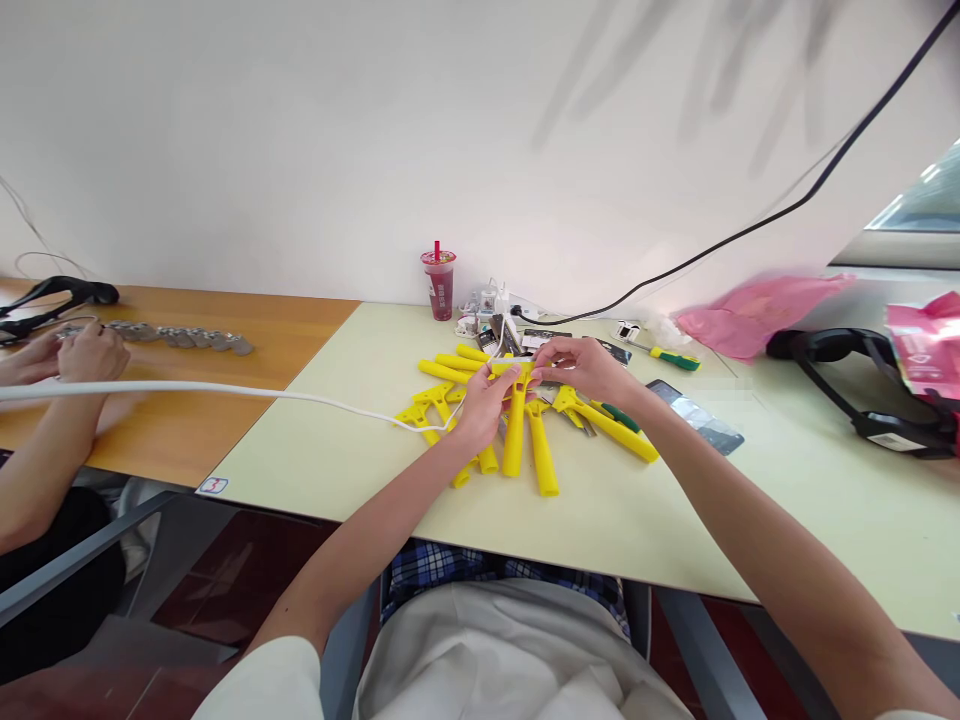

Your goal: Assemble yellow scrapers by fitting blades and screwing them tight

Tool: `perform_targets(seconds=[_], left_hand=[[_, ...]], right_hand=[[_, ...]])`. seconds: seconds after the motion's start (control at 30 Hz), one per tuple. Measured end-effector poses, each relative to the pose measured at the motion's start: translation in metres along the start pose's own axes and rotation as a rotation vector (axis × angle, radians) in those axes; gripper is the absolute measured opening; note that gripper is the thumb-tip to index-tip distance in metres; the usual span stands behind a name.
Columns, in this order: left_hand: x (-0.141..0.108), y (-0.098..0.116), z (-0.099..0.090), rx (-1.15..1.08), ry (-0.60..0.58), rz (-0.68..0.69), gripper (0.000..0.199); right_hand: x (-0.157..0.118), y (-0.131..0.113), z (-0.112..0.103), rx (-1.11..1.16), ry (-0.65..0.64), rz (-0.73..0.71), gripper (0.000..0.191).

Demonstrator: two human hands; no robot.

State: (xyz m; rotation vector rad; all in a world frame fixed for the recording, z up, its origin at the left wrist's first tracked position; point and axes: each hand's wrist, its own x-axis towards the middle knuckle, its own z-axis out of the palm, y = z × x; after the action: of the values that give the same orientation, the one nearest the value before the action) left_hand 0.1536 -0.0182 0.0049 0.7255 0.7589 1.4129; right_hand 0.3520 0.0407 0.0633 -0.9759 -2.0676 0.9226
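Between my two hands is a yellow plastic scraper (514, 430), its T-shaped head up and its handle pointing toward me. My left hand (484, 405) is closed on the left side of the head, thumb on top. The fingers of my right hand (574, 365) pinch at the head's right end; whether a small part is between them is hidden. Around and under my hands lie several more yellow scrapers, one with its handle (544, 455) just right of the held one and another (619, 430) farther right. A white cable (360, 410) runs to my left hand.
Behind the scrapers stand a drink cup (441, 285) and a white plug cluster (487, 300). A green-yellow screwdriver (675, 358), a phone-like slab (697, 415), a pink bag (757, 315) and a black headset (862, 390) lie right. At left, another person's hands (90, 355) handle metal pieces (187, 337).
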Motion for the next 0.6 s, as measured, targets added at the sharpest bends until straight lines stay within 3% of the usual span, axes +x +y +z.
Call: perform_targets(seconds=[0.2,0.3,0.47,0.6], left_hand=[[-0.001,0.002,0.002,-0.021,-0.008,-0.004,0.055],[-0.001,0.003,0.002,0.005,-0.004,-0.006,0.056],[-0.003,0.003,0.003,0.050,-0.006,-0.019,0.054],[-0.002,0.005,0.003,0.025,0.012,-0.038,0.045]], right_hand=[[-0.004,0.002,0.004,0.116,0.055,0.064,0.055],[-0.003,0.005,0.003,0.173,0.052,0.157,0.056],[0.002,0.009,0.009,0.456,0.045,0.342,0.072],[0.004,0.012,0.008,0.434,0.019,0.325,0.074]])
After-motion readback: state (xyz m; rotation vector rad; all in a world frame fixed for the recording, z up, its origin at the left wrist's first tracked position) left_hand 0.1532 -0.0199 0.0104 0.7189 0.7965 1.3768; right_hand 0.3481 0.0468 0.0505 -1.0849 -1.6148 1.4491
